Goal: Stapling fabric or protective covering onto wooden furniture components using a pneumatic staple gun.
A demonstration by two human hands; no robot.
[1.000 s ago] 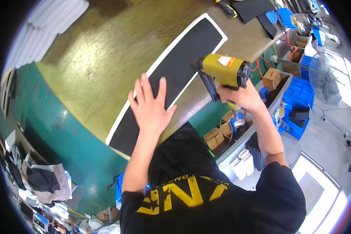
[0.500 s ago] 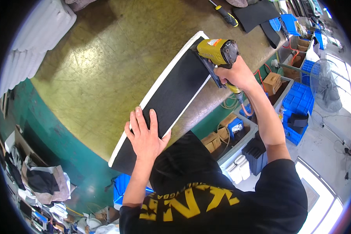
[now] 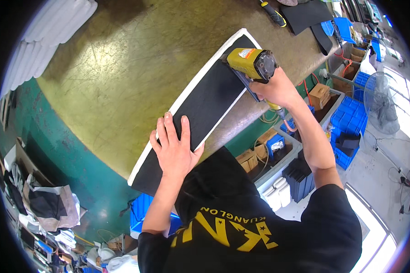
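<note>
A long black panel (image 3: pixel 205 107) with a white padded edge lies across the worn brass-coloured worktable (image 3: pixel 123 73). My left hand (image 3: pixel 175 148) presses flat on the near part of the panel, fingers spread. My right hand (image 3: pixel 275 88) grips a yellow pneumatic staple gun (image 3: pixel 250 63), whose nose rests on the panel's far right edge. A hose runs down from the gun past my right forearm.
A yellow-handled tool (image 3: pixel 273 13) and black fabric pieces (image 3: pixel 305 13) lie at the table's far end. White padded strips (image 3: pixel 45 41) sit far left. Cardboard boxes (image 3: pixel 321 95), blue bins (image 3: pixel 348 123) and a standing fan (image 3: pixel 380 109) stand right, below the table's edge.
My right hand has carried the staple gun farther along the panel's right edge, toward its far end. My left hand has slid nearer along the panel and now presses flat.
</note>
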